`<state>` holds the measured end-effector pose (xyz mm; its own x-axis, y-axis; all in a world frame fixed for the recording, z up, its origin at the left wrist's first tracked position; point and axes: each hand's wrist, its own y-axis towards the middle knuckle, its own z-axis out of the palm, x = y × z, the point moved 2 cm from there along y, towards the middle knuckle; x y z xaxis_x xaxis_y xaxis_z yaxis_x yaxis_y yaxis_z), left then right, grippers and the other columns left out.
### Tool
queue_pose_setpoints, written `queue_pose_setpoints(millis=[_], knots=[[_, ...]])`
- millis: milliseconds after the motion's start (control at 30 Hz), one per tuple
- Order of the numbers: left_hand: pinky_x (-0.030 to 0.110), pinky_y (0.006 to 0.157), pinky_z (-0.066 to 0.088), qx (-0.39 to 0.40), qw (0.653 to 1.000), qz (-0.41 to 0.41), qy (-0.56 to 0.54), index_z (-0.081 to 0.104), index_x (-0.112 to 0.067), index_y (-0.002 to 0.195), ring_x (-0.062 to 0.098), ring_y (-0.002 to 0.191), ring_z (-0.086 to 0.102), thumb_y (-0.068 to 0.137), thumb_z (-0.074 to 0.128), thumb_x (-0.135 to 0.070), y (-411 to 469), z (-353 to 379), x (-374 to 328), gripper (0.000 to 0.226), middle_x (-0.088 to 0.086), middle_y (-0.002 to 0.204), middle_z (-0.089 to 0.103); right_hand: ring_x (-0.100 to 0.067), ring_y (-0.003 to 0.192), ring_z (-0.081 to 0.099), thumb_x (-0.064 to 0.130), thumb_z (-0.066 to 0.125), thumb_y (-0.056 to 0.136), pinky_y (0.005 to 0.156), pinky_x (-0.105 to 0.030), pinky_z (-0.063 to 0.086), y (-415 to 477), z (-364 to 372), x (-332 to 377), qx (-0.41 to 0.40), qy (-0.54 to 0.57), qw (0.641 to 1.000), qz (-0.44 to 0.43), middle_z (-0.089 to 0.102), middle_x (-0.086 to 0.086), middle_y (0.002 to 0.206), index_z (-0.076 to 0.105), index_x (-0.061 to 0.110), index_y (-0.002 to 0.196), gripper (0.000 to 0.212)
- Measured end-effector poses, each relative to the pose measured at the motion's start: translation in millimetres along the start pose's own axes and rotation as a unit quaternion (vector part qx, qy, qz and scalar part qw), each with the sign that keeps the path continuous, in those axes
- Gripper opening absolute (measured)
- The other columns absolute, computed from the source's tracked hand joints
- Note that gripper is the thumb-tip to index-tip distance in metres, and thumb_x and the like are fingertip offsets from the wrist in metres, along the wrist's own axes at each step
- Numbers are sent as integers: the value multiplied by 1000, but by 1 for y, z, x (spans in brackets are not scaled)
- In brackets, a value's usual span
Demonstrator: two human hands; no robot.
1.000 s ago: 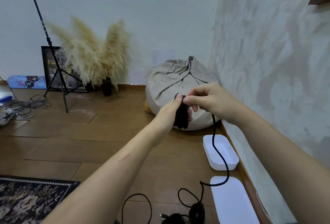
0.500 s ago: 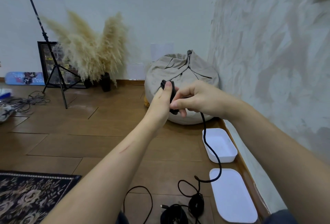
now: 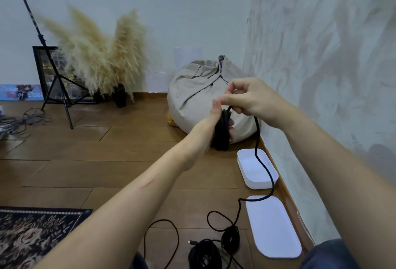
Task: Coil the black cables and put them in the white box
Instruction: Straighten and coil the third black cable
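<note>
The left hand (image 3: pixel 215 125) clasps the black cable coil (image 3: pixel 222 138), its fingers mostly hidden behind the loops. The right hand (image 3: pixel 251 99) pinches the free strand just above. That strand hangs across the open white box (image 3: pixel 260 184) by the right wall. The near floor coils (image 3: pixel 204 254) are cut off at the lower edge.

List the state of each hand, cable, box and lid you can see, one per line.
Left hand, grips the wound part of the cable.
Right hand, pinches the strand above the coil.
Black cable, partly coiled; the rest trails to the floor.
White box, open, no coil in it.
Lid, off, flat on the floor.
Floor bundle, coiled, outside the box.
</note>
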<state>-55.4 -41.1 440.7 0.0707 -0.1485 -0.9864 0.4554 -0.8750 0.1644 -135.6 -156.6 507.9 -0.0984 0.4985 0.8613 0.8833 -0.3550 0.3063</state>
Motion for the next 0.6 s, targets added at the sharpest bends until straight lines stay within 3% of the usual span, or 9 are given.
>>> queue_pose_setpoints(millis=[33,100,167,300,367,600], knots=[[42,82,47,12,999,9,34,60,-16,102,17,73,62,73,55,-90,-4,3,0,80,-4,77,64,-9,47,37,22,76,87,44,-17,26,0,-3,-2,6,24,1000,11,46,3,51,57,12,76,24],[35,85,44,34,990,36,131,58,-16,98,14,82,60,95,59,-58,-9,7,-1,42,-2,82,63,-10,47,31,22,72,90,44,-19,20,-1,-6,-6,23,57,997,35,45,2,53,58,14,80,19],[29,81,43,31,983,60,172,57,-13,95,12,81,57,103,57,-33,-12,7,-4,22,0,82,62,-13,51,24,23,71,91,49,-25,16,-3,-9,-7,44,71,995,52,48,0,56,60,16,89,13],[33,77,41,-14,982,55,180,56,-4,94,13,77,52,103,52,-23,-10,-2,-10,22,2,82,59,-13,61,36,13,65,93,55,-22,27,-7,-19,-8,111,123,985,48,63,-8,79,64,9,107,14],[34,78,41,-14,981,57,187,56,-1,94,15,79,53,103,51,-24,-10,-5,-10,25,2,83,59,-12,66,41,7,61,97,58,-19,34,-6,-21,-10,104,89,990,33,68,-9,85,67,9,107,12],[30,81,45,42,979,75,184,59,-2,93,11,79,57,107,48,-32,-18,-9,-23,35,1,83,62,-14,64,39,13,72,90,58,-23,32,-1,-16,-15,12,30,999,-13,66,-5,74,73,13,92,2]])
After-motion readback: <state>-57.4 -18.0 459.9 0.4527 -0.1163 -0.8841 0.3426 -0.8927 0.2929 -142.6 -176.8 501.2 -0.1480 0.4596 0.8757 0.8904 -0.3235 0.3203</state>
